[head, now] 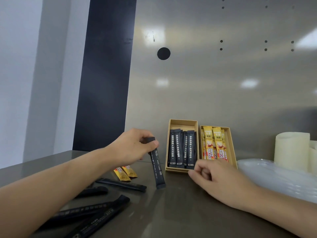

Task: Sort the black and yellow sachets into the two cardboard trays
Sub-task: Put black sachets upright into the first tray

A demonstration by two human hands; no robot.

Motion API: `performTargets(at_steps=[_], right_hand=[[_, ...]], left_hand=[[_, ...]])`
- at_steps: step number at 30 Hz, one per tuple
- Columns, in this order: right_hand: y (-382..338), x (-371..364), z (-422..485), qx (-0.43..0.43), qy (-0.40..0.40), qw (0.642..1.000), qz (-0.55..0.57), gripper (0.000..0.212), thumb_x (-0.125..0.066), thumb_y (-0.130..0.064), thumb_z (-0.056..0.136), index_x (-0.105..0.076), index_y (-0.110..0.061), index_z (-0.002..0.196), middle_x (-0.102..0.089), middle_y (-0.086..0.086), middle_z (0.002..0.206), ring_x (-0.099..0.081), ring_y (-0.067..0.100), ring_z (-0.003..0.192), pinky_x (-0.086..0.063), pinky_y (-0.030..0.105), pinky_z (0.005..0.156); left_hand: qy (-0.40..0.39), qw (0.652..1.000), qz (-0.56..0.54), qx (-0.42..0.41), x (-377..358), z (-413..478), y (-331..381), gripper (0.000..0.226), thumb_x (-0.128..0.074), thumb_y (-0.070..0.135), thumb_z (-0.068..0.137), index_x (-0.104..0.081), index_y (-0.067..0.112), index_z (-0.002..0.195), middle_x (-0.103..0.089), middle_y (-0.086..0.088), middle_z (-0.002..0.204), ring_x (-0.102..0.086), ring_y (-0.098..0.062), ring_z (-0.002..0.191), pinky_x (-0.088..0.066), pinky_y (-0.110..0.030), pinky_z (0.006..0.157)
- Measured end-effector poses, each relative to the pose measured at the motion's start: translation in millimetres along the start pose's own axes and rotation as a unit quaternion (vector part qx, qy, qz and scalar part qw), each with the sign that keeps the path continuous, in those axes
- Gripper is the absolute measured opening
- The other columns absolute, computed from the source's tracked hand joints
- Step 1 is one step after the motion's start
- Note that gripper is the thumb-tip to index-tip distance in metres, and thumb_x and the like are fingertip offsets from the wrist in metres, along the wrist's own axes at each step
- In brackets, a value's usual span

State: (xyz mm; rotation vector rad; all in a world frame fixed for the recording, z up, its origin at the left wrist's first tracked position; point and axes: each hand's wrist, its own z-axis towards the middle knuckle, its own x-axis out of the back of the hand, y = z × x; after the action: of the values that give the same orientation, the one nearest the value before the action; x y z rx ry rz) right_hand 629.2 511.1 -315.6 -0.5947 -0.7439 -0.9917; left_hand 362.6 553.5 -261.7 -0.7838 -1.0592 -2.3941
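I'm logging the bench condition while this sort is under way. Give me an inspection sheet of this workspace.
Surface: metal counter, reflective.
Job's things: left tray holds black sachets; right tray holds yellow sachets; loose black sachets and two loose yellow sachets lie on the counter at left.
Clutter: clear plastic stack and cream foam roll, at right.
Grippers: left hand pinches the held black sachet by its top; right hand curled, holding nothing, before the trays.
Cables: nothing seen.
Surroundings: steel back panel with a round black hole; dark panel at left.
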Motion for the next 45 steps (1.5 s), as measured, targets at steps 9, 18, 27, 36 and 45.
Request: performTargets(at_steps=[9, 18, 27, 36, 45], right_hand=[[-17, 15, -8, 0.033, 0.007, 0.997, 0.075, 0.045, -0.031, -0.066, 0.098, -0.06, -0.034, 0.084, -0.07, -0.015, 0.08, -0.063, 0.002, 0.069, -0.048, 0.024, 0.061], [-12, 9, -4, 0.017, -0.108, 0.943, 0.315, 0.061, -0.029, -0.061, 0.099, -0.075, -0.024, 0.084, -0.076, -0.009, 0.102, -0.067, 0.004, 0.1, -0.043, 0.027, 0.088], [-12, 9, -1, 0.011, -0.091, 0.946, 0.312, 0.019, -0.056, -0.038, 0.1, -0.067, -0.032, 0.086, -0.071, -0.008, 0.077, -0.063, 0.003, 0.075, -0.05, 0.018, 0.071], [-12, 10, 0, -0.026, -0.11, 0.941, 0.32, 0.029, -0.044, -0.036, 0.107, -0.07, -0.026, 0.099, -0.079, -0.008, 0.093, -0.065, -0.002, 0.081, -0.044, 0.01, 0.062], [-12, 9, -1, 0.003, -0.097, 0.945, 0.311, 0.018, -0.06, -0.036, 0.099, -0.074, -0.042, 0.088, -0.076, -0.013, 0.092, -0.068, -0.001, 0.083, -0.052, 0.016, 0.069]], left_hand=[[0.004, 0.995, -0.089, -0.046, -10, -9, 18, 0.013, -0.071, 0.031, 0.092, -0.071, 0.018, 0.093, -0.07, 0.007, 0.076, -0.06, -0.007, 0.062, -0.048, -0.02, 0.06], [-0.064, 0.972, -0.194, -0.113, -18, -20, 37, 0.025, -0.085, 0.034, 0.067, -0.08, 0.016, 0.084, -0.074, -0.024, 0.093, -0.062, -0.053, 0.089, -0.05, -0.065, 0.09], [-0.065, 0.99, -0.117, -0.055, -18, -12, 20, 0.02, -0.076, 0.039, 0.082, -0.077, 0.031, 0.101, -0.078, 0.007, 0.096, -0.066, -0.006, 0.076, -0.052, -0.021, 0.063], [-0.025, 0.996, -0.078, -0.021, -15, -10, 22, 0.018, -0.064, 0.03, 0.097, -0.075, 0.016, 0.093, -0.078, 0.003, 0.083, -0.061, -0.007, 0.066, -0.05, -0.025, 0.061], [0.008, 0.997, -0.073, -0.01, -15, -8, 22, 0.019, -0.064, 0.031, 0.096, -0.074, 0.016, 0.094, -0.077, 0.004, 0.081, -0.06, -0.006, 0.064, -0.052, -0.024, 0.061]])
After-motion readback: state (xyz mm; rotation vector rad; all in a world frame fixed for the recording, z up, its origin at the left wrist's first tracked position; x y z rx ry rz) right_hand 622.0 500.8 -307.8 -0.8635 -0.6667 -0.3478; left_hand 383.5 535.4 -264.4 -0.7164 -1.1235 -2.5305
